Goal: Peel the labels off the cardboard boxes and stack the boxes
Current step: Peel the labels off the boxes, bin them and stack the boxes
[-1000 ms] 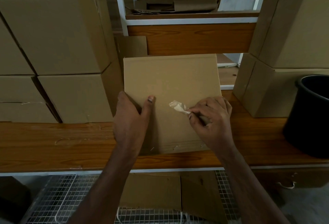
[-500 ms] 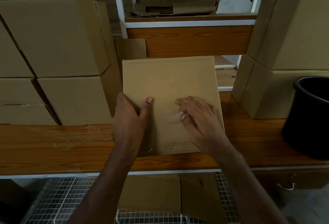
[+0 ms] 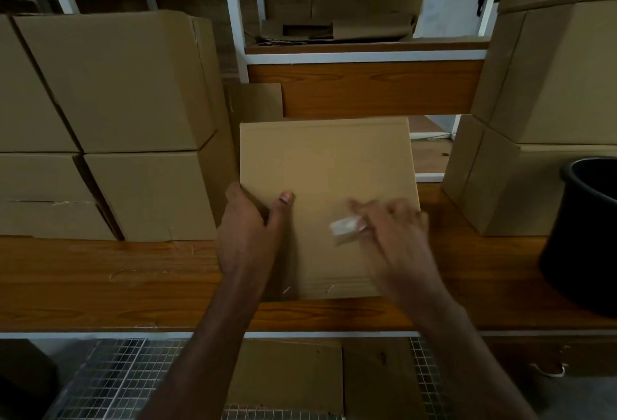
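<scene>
Flat brown cardboard box [image 3: 329,186], tabletop centre | left hand [image 3: 248,236] grips its 9 o'clock edge, steadying it for peeling | right hand [image 3: 394,236], blurred, pinches small white label scrap [image 3: 345,226], lifted off the face at 5 o'clock.

- Dim light over a wooden shelf board [image 3: 100,286].
- White shelving frame [image 3: 230,19] rises behind it.
- Wire mesh rack [image 3: 110,379] sits below it.

The left hand [image 3: 248,232] grips the box [image 3: 327,186] on the surface [image 3: 100,279]; thumb on top. The blurred right hand [image 3: 390,236] pinches a white label scrap [image 3: 344,226].
</scene>
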The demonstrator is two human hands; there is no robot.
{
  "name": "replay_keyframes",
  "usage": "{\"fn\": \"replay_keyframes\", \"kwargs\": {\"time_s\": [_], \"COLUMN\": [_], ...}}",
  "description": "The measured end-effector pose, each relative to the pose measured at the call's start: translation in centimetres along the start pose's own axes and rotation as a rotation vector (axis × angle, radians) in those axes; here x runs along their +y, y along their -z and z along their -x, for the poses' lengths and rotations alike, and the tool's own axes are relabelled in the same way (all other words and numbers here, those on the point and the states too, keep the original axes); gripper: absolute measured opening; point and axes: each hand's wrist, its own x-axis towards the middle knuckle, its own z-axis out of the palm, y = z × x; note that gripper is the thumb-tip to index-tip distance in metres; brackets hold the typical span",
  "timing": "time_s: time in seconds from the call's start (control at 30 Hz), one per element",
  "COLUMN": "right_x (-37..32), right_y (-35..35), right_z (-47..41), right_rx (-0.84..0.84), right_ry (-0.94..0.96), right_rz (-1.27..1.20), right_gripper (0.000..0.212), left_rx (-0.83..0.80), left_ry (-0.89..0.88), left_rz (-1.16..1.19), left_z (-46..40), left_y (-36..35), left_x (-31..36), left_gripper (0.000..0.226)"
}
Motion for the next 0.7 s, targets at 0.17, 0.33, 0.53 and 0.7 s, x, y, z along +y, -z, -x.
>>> {"fn": "replay_keyframes", "kwargs": {"time_s": [0.17, 0.33, 0.53, 0.7], "right_x": [-0.2, -0.9, 0.7, -0.5], "right_y": [-0.7, -0.7, -0.6, -1.6], "right_z": [-1.6, 0.3, -1.8, -0.6], "right_rx": [0.012, -0.026, 0.129, 0.015], "right_ry": [-0.068, -0.056, -0.12, -0.02], "right_rz": [0.04, -0.014, -0.021, -0.005], "right_gripper": [0.051, 0.051, 0.051, 0.048], "left_rx": [-0.011, -0.032, -0.041, -0.049], "left_ry": [-0.001, -0.008, -0.01, -0.005], "left_rz": [-0.004, -0.005, -0.007, 0.026], "left_z": [-0.1, -0.3, -0.6, -0.6], "left_y": [0.0, 0.0, -0.1, -0.2], "left_x": [0.2, 0.1, 0.1, -0.3], "left_gripper": [0.062, 0.06, 0.064, 0.063]}}
